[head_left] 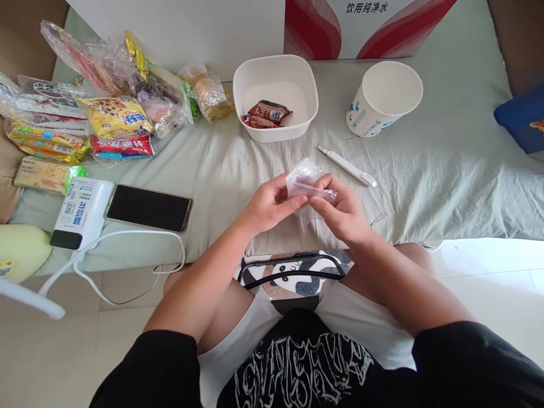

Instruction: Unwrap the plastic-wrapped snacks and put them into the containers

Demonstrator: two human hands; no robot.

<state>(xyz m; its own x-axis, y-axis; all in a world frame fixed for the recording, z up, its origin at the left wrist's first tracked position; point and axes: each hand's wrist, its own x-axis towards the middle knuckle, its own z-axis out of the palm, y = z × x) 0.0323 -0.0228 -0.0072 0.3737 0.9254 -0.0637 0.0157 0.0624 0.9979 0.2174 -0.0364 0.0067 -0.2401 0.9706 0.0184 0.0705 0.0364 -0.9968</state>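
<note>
clear wrapper [308, 180], centre of frame above the bed [425, 187]: pinched shut between left hand [267, 205] and right hand [344, 212], long axis lying across, both grips equally near.

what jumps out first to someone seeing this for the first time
Dead centre, the left hand and right hand pinch a small clear plastic wrapper between them above the grey sheet. Behind them sit a white bowl holding brown snack packets and a white paper cup to its right. A bright heap of snack bags fills the far left.
</note>
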